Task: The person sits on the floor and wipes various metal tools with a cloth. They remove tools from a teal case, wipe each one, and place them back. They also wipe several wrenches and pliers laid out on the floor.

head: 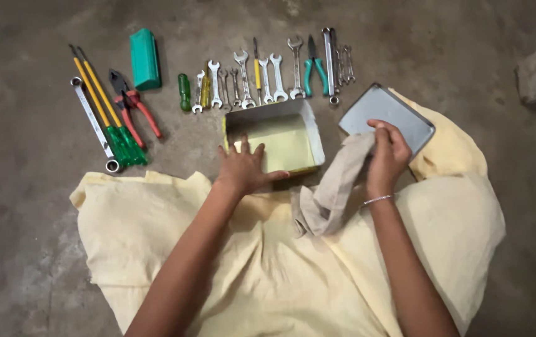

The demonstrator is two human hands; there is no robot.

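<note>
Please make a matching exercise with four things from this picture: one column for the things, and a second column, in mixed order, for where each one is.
Things:
1. beige cloth
2. open metal box
3. grey lid
4. green block

Places:
A. under the left hand
B. far left of the tool row
C. held in the right hand
D. behind the right hand, on the floor

Pairs: 1-C, 2-A, 3-D, 4-B

**Colours on the grey floor**

Pale yellow cloth point(268, 274) spreads across the near ground. The open box point(277, 138) is yellow inside with pale grey walls; its lid point(399, 115), right, is plain grey. The rag point(333, 187) is beige. Far left: green-handled screwdrivers point(109, 109), red-handled pliers point(134, 106), a teal case point(144, 59). Silver spanners point(261, 78) line the far edge.
</note>
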